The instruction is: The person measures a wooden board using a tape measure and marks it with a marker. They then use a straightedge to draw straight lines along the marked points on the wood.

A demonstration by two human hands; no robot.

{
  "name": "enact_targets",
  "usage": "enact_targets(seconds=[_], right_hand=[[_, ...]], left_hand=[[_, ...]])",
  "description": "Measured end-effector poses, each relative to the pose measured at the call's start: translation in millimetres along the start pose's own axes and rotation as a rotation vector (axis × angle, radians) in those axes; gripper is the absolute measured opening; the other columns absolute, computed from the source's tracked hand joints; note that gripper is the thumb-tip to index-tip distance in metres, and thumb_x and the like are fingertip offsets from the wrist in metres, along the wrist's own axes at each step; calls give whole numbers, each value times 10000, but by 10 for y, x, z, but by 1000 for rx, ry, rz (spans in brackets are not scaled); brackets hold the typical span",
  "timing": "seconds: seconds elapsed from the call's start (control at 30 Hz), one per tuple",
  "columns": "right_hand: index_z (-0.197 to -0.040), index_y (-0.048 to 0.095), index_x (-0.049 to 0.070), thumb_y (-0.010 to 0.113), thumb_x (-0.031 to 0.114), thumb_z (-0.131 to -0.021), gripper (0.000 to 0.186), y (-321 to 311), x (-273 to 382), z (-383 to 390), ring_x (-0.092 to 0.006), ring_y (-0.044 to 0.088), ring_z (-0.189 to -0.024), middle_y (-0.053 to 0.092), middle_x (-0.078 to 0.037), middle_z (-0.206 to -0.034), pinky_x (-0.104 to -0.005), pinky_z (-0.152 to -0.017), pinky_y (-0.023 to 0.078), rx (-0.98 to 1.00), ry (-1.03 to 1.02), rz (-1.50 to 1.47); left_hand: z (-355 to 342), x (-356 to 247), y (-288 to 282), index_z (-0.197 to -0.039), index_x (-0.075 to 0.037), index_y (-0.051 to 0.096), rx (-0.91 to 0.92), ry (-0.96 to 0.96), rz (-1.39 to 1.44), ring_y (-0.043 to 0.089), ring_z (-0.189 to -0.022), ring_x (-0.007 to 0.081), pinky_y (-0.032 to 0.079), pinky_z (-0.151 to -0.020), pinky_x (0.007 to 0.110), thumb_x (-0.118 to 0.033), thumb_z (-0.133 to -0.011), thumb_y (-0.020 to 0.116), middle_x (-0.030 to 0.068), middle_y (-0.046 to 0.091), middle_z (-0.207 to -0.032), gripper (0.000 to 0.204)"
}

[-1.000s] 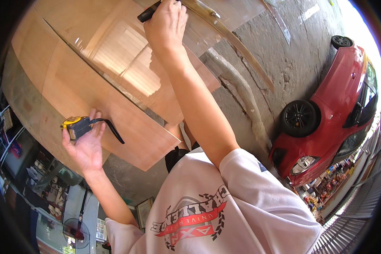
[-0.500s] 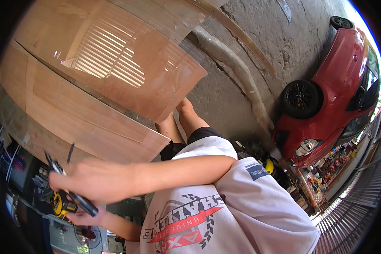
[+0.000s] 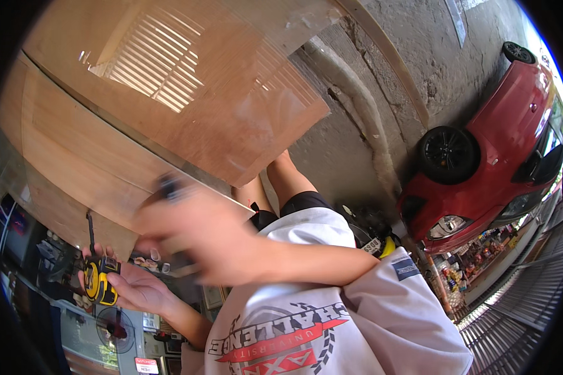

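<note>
My left hand (image 3: 141, 289), palm up at the lower left, holds a yellow-and-black tape measure (image 3: 98, 279). A narrow black strip (image 3: 91, 232) stands up from the tape measure. My right hand (image 3: 209, 228) is smeared by motion and crosses in front of my body, near the edge of the lower board. The dark end of a black pen-like tool (image 3: 169, 185) sticks out above its closed fingers; the rest is hidden or blurred. Ahead lie a glossy upper plywood board (image 3: 250, 134) and a lower plywood board (image 3: 94, 150), with a narrow gap between them.
A red car (image 3: 481, 169) stands at the right on rough concrete floor (image 3: 413, 37). A long wooden strip (image 3: 388, 53) lies beyond the boards. Behind me are a fan (image 3: 114, 331), a motorcycle with yellow trim (image 3: 389, 247) and shelves of goods (image 3: 466, 269).
My right hand has swung right and away from the tape measure, carrying the black tool. The left hand has risen slightly, and its palm and the tape measure now show. The view has shifted slightly.
</note>
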State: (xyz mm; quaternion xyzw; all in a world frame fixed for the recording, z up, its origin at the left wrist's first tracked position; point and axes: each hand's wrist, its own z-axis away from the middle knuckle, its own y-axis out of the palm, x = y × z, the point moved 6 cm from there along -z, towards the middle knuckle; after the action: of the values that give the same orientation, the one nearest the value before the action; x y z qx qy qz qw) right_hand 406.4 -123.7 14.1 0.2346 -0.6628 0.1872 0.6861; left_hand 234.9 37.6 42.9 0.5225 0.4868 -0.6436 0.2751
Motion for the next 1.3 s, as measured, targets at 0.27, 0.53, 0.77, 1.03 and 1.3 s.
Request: enact_targets(seconds=[0.27, 0.53, 0.77, 1.03, 1.3], right_hand=[[-1233, 369, 97, 562, 134, -1072, 254, -2016, -564, 482, -143, 634, -879, 727, -170, -1083, -295, -803, 484, -854, 218, 290], [-1273, 429, 92, 543, 170, -1082, 236, -1912, -924, 431, -219, 662, -1095, 741, -192, -1139, -362, -925, 437, -800, 407, -400], [-1272, 466, 111, 552, 165, -1074, 223, -1929, -936, 478, -222, 663, -1071, 736, -166, -1111, -349, -926, 412, -833, 428, -466], [-1250, 388, 75, 584, 28, -1030, 298, -1873, -309, 603, -198, 625, -824, 591, -107, -857, -357, -801, 516, -899, -24, 389], [-1134, 478, 47, 696, -23, -940, 300, -122, 168, -100, -345, 726, -1025, 687, -305, -1173, -376, -798, 569, 119, 5, -120]], left_hand=[[-49, 343, -54, -1475, -17, 355, 45, -63, 43, 546, -1330, 387, 428, -1121, 460, -136, -1054, 542, 276, 490, -1487, 475], [-109, 303, 46, -1494, -61, 339, 93, -67, -20, 564, -1303, 371, 403, -1101, 444, -228, -1018, 629, 249, 481, -1510, 583], [-118, 284, 100, -1495, -36, 336, 101, -62, 9, 550, -1323, 384, 407, -1127, 471, -172, -1034, 584, 274, 482, -1500, 541], [-78, 257, 119, -1496, -20, 327, 128, -45, 39, 550, -1318, 387, 409, -1123, 482, -166, -1036, 571, 279, 469, -1505, 541], [218, -30, 628, -1511, -75, 276, 83, -68, 75, 588, -1179, 326, 462, -1026, 432, -570, -871, 769, 244, 494, -1450, 947]])
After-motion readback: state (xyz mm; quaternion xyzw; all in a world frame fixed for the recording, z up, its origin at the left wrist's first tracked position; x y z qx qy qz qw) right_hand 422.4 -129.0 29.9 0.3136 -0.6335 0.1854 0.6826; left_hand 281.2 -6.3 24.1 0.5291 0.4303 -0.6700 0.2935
